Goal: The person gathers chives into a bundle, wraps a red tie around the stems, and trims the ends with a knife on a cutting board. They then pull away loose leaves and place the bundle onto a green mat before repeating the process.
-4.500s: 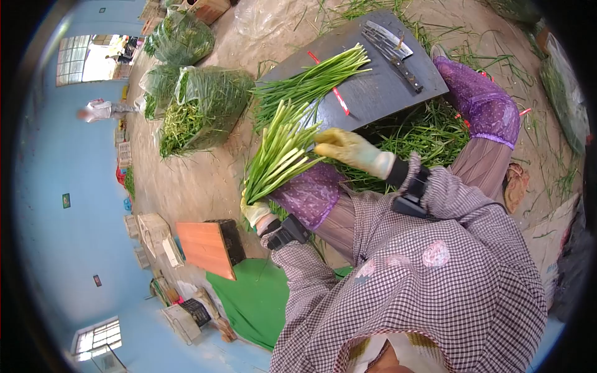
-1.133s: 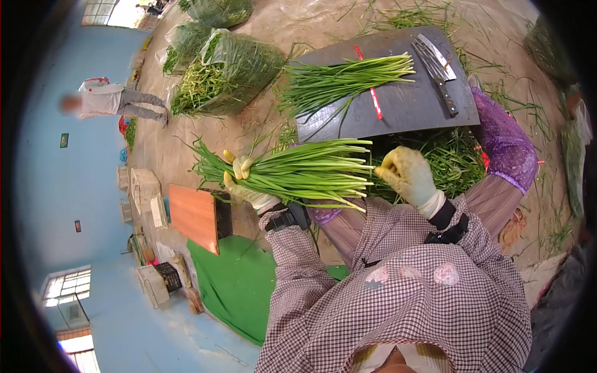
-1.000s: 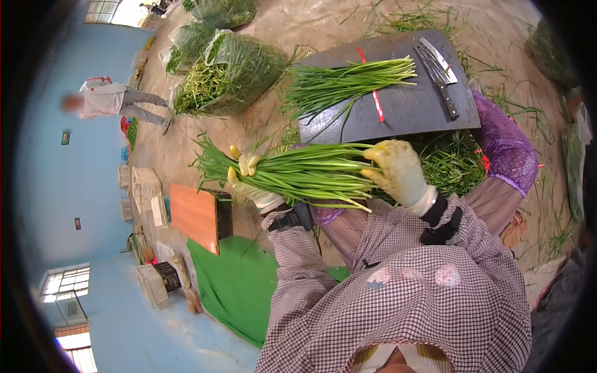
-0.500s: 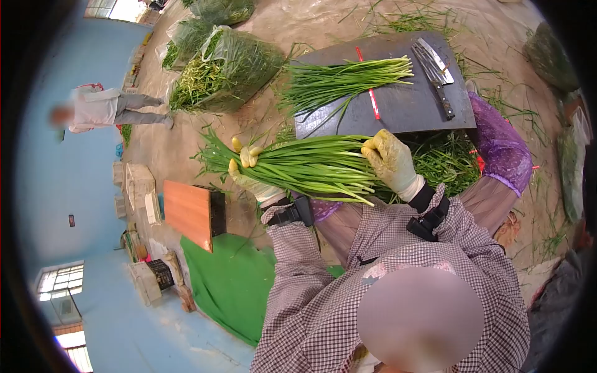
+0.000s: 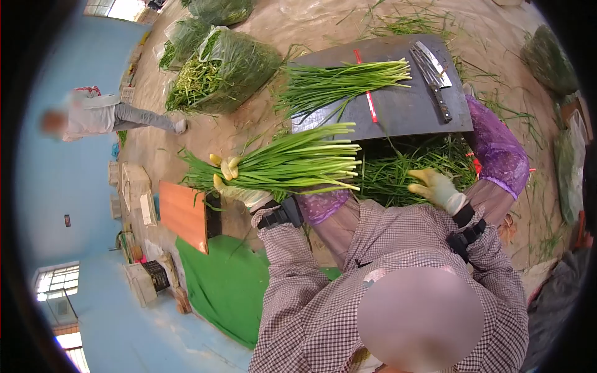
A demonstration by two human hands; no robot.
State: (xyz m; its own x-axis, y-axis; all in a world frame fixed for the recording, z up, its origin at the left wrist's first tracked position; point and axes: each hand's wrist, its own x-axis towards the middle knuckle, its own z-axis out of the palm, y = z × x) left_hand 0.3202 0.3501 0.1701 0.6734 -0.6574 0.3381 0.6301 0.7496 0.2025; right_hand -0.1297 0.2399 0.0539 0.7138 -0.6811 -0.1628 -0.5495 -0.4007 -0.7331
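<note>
My left hand (image 5: pixel 233 180), in a yellow-stained white glove, is wrapped round a bunch of garlic chives (image 5: pixel 298 163). Their pale stem ends fan out to the right and the leafy tips hang to the left. My right hand (image 5: pixel 437 188), gloved the same way, is over a heap of loose greens (image 5: pixel 398 171) between my knees, its fingers stretched out and nothing seen in them. Ahead, a second bunch of chives (image 5: pixel 345 81) lies on a dark board (image 5: pixel 398 118), across a red strip (image 5: pixel 371 107). A cleaver (image 5: pixel 438 81) with a black handle rests at the board's right.
Plastic bags of greens (image 5: pixel 249 68) stand on the floor at the upper left. A person (image 5: pixel 99 115) walks beyond them. An orange-brown panel (image 5: pixel 183 214) and a green cloth (image 5: pixel 224 283) are at my left. Scattered leaves litter the floor (image 5: pixel 323 25).
My right hand has let go of the chives' stem ends and moved right and down over the loose greens. My left hand has shifted slightly left with the bunch. The walking person's legs have moved.
</note>
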